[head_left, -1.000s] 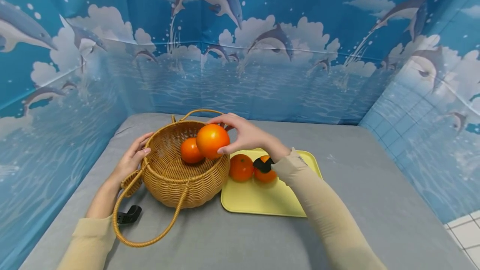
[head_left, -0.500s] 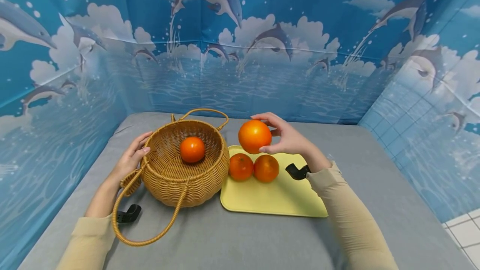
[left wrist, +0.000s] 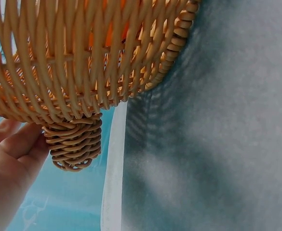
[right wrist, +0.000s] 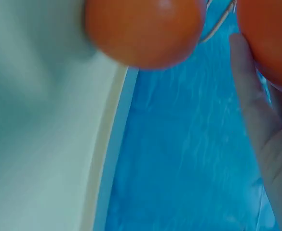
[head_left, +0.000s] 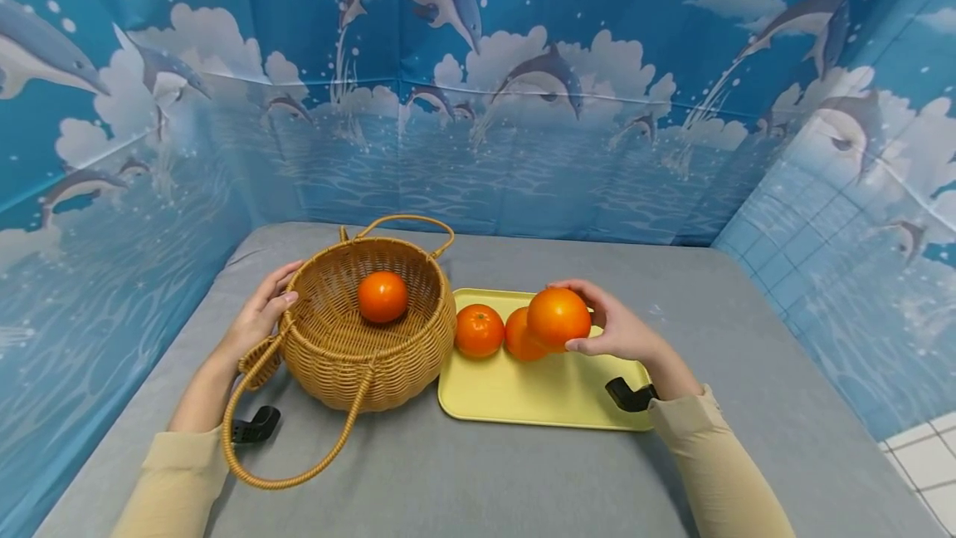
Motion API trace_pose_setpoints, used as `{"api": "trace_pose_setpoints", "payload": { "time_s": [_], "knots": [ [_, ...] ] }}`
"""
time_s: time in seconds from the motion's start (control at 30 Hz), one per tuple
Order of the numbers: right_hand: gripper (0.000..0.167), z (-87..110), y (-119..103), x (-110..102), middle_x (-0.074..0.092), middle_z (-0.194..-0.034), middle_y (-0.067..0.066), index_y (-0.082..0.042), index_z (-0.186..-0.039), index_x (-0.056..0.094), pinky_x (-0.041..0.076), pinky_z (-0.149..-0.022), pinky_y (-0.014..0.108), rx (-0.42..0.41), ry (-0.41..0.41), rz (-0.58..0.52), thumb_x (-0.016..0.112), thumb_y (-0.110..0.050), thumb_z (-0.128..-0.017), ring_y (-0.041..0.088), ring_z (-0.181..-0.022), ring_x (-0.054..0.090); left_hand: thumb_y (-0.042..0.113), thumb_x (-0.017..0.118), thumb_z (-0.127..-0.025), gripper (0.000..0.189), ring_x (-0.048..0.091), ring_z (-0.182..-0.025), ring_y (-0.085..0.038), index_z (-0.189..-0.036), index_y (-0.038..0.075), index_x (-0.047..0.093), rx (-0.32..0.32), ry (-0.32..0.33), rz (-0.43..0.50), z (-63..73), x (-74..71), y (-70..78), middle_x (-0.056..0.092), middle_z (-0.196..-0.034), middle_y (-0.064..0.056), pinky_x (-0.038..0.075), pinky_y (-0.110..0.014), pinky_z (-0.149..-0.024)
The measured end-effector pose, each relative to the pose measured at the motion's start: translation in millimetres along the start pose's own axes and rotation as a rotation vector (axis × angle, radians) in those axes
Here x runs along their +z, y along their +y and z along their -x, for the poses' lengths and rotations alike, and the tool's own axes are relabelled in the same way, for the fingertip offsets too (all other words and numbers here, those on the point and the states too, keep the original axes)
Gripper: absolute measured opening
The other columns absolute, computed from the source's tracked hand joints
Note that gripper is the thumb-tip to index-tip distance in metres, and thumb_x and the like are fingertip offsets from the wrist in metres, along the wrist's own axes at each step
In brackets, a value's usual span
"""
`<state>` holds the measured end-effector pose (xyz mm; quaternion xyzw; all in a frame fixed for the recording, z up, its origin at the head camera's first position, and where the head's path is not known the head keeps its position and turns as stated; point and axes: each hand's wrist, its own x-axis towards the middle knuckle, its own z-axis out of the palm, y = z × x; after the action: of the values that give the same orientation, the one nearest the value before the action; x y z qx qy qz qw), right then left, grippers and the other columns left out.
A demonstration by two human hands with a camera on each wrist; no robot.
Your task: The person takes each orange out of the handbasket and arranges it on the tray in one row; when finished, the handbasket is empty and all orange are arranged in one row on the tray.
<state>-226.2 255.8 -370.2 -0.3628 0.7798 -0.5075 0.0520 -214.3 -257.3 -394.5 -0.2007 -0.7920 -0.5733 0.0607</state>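
Your right hand (head_left: 623, 332) had its fingers and thumb curled round the held orange (head_left: 558, 319), over the yellow tray (head_left: 515, 397). Your left hand (head_left: 256, 324) rested on the left rim of the wicker basket (head_left: 407, 380), fingers loosely extended. Close to the basket's right wall ran the tray's left edge, with the left tray orange (head_left: 480, 330) just inside it. Bare tray lay in front of the fruit, and past the tray's right edge the gray tabletop (head_left: 754, 388) stretched well out to your right. One front handle (head_left: 270, 485) looped low beside your left forearm. Inside the basket sat a single orange (head_left: 382, 297), with wicker floor showing in front of it.

From the head, your held fruit overlapped the middle tray orange (head_left: 515, 337); your right wrist view showed a gap between the held one and a tray orange. Your left wrist view revealed your fingers beside a woven stub (left wrist: 75, 142), and orange colour through the weave.
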Motion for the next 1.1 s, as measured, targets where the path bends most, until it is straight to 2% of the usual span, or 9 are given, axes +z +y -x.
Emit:
{"api": "trace_pose_setpoints", "payload": {
  "time_s": [0.1, 0.2, 0.3, 0.43, 0.57, 0.73, 0.9, 1.1],
  "knots": [
    [0.067, 15.7, 5.6, -5.5, 0.043, -0.133, 0.014, 0.002, -0.132, 0.035, 0.047, -0.087, 0.03, 0.001, 0.029, -0.04, 0.068, 0.009, -0.074, 0.017, -0.111, 0.051, 0.017, 0.035, -0.102, 0.049, 0.033, -0.126, -0.04, -0.15, 0.015, 0.023, -0.015, -0.001, 0.0, -0.1, 0.2, -0.3, 0.024, -0.147, -0.027, 0.037, -0.012, -0.088],
    [0.067, 26.8, 9.6, -10.1, 0.042, -0.129, 0.012, 0.001, -0.13, 0.031, 0.048, -0.085, 0.03, 0.05, 0.051, -0.044, 0.068, 0.008, -0.075, 0.017, -0.107, 0.052, 0.017, 0.036, -0.102, 0.049, 0.031, -0.127, -0.041, -0.15, 0.016, 0.023, -0.022, 0.0, 0.004, 0.2, -0.9, -0.5, 0.023, -0.147, -0.027, 0.037, -0.012, -0.088],
    [0.067, 32.4, 13.1, -14.2, 0.04, -0.126, 0.013, -0.002, -0.129, 0.029, 0.049, -0.083, 0.031, 0.101, 0.056, -0.028, 0.07, 0.005, -0.076, 0.017, -0.104, 0.052, 0.017, 0.036, -0.102, 0.05, 0.03, -0.127, -0.043, -0.15, 0.016, 0.023, -0.026, 0.001, 0.01, 0.8, -1.2, -0.6, 0.023, -0.147, -0.027, 0.037, -0.012, -0.088],
    [0.074, 36.3, 19.0, -18.7, 0.037, -0.132, 0.015, -0.002, -0.136, 0.029, 0.049, -0.083, 0.034, 0.162, 0.05, -0.054, 0.072, 0.004, -0.076, 0.019, -0.106, 0.051, 0.017, 0.036, -0.102, 0.049, 0.031, -0.127, -0.041, -0.15, 0.015, 0.023, -0.022, -0.002, 0.011, 0.9, -0.7, -1.2, 0.024, -0.147, -0.027, 0.036, -0.011, -0.089],
    [0.081, 39.2, 26.0, -20.4, 0.036, -0.138, 0.014, -0.004, -0.143, 0.03, 0.049, -0.084, 0.035, 0.231, 0.073, -0.085, 0.075, 0.002, -0.076, 0.02, -0.107, 0.052, 0.016, 0.036, -0.102, 0.049, 0.033, -0.127, -0.035, -0.15, 0.016, 0.024, -0.009, -0.002, 0.006, 0.0, -0.2, -1.7, 0.024, -0.147, -0.027, 0.036, -0.011, -0.089],
    [0.083, 42.2, 33.5, -21.8, 0.036, -0.138, 0.013, -0.007, -0.142, 0.03, 0.048, -0.084, 0.036, 0.289, 0.115, -0.081, 0.077, 0.001, -0.074, 0.022, -0.107, 0.051, 0.016, 0.035, -0.102, 0.049, 0.037, -0.126, -0.023, -0.15, 0.015, 0.025, 0.003, -0.001, 0.005, 0.0, 0.2, -1.4, 0.025, -0.146, -0.028, 0.035, -0.011, -0.089],
    [0.083, 42.6, 37.0, -21.3, 0.035, -0.136, 0.015, -0.01, -0.14, 0.028, 0.048, -0.083, 0.037, 0.299, 0.125, -0.066, 0.077, -0.001, -0.075, 0.023, -0.105, 0.052, 0.015, 0.035, -0.102, 0.048, 0.037, -0.125, -0.015, -0.149, 0.014, 0.025, 0.014, 0.001, 0.012, -0.3, 0.4, -1.2, 0.024, -0.146, -0.029, 0.035, -0.011, -0.09],
    [0.078, 42.1, 39.8, -19.8, 0.033, -0.136, 0.019, -0.011, -0.141, 0.024, 0.047, -0.084, 0.036, 0.305, 0.101, -0.054, 0.072, -0.003, -0.081, 0.028, -0.106, 0.05, 0.014, 0.035, -0.102, 0.048, 0.038, -0.122, -0.01, -0.149, 0.01, 0.025, 0.028, -0.003, 0.017, -0.2, 0.2, -1.7, 0.025, -0.145, -0.03, 0.035, -0.011, -0.089]
  ]
}}
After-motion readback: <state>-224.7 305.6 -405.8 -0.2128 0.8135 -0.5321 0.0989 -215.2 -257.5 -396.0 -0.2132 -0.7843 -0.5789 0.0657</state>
